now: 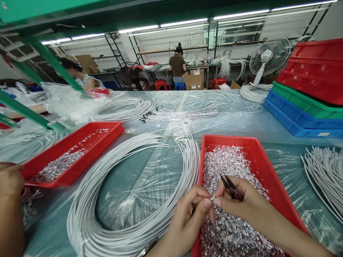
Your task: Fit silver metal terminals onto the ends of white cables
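Two hands [211, 205], two red trays [257, 150]

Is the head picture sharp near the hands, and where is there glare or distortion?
Head view: left hand, right hand and red tray of metal bits look sharp; ceiling lights glare on the plastic sheet; wide lens bends the edges.

both hands' fingers [207, 203] on a tiny terminal [212, 198] over red tray [270, 171]
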`<control>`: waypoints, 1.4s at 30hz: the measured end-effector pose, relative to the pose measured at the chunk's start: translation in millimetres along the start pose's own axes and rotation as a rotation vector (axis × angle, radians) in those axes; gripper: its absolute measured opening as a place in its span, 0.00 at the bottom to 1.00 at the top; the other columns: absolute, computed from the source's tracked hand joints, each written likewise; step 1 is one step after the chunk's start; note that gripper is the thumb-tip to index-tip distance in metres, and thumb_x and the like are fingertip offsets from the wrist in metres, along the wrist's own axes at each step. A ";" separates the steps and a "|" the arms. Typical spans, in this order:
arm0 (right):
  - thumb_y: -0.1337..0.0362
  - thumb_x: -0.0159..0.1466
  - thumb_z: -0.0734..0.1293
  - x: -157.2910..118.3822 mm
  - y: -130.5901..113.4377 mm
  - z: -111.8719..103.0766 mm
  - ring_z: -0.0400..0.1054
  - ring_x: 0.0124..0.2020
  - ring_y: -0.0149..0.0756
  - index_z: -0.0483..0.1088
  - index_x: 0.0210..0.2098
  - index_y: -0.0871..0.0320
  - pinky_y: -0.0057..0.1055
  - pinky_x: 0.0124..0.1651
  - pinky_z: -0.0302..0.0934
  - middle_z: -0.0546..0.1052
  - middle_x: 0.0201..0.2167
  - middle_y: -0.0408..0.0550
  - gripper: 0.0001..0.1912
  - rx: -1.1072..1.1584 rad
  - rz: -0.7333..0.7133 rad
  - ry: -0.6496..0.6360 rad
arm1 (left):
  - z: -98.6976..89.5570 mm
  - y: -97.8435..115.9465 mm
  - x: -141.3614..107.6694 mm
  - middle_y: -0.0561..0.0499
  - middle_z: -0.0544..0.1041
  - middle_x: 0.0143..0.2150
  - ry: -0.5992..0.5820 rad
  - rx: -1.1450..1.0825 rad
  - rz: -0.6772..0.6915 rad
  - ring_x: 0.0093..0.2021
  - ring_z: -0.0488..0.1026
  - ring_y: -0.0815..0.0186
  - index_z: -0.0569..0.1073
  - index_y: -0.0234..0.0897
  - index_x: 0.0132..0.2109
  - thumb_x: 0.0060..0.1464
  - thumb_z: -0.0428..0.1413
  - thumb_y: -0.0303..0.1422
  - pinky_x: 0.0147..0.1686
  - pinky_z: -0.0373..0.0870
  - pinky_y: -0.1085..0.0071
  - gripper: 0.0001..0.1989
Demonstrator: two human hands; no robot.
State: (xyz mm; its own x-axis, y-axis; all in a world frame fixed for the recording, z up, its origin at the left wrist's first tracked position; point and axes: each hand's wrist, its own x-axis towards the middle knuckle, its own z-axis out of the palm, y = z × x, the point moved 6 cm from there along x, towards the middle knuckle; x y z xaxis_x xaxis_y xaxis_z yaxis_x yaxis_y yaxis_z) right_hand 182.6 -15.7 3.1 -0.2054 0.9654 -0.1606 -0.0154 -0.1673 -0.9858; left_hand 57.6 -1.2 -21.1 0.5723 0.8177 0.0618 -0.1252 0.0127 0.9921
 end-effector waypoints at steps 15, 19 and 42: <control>0.65 0.64 0.66 0.4 -3.7 1.8 0.44 0.22 0.29 0.69 0.33 0.56 0.27 0.24 0.39 0.52 0.21 0.36 0.03 0.009 -0.074 0.014 | -0.2 -1.8 0.8 0.56 0.68 0.21 0.018 -0.065 -0.041 0.19 0.56 0.75 0.64 0.36 0.34 0.62 0.50 0.46 0.20 0.53 0.78 0.17; 0.66 0.65 0.65 -0.6 -4.9 1.7 0.43 0.22 0.28 0.69 0.32 0.57 0.27 0.24 0.39 0.52 0.21 0.36 0.05 -0.028 -0.075 0.017 | -0.3 -1.0 1.8 0.58 0.65 0.20 0.011 -0.074 -0.076 0.19 0.55 0.75 0.64 0.36 0.34 0.62 0.49 0.46 0.21 0.52 0.78 0.18; 0.60 0.63 0.64 4.6 -0.8 -7.8 0.48 0.23 0.30 0.67 0.30 0.57 0.26 0.25 0.44 0.55 0.21 0.38 0.08 -0.101 -0.022 0.123 | -6.2 -5.1 5.4 0.59 0.53 0.20 -0.037 -0.278 -0.167 0.22 0.48 0.72 0.64 0.35 0.26 0.61 0.52 0.45 0.24 0.43 0.72 0.21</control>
State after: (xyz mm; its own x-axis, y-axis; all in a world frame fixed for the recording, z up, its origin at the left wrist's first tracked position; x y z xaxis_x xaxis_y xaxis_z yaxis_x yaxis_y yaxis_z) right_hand 189.3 -9.6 2.8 -0.0846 0.9868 -0.1380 0.0809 -0.1313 -0.9880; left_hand 56.3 6.7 -26.5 0.6324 0.7694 -0.0900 -0.2406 0.3055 0.9213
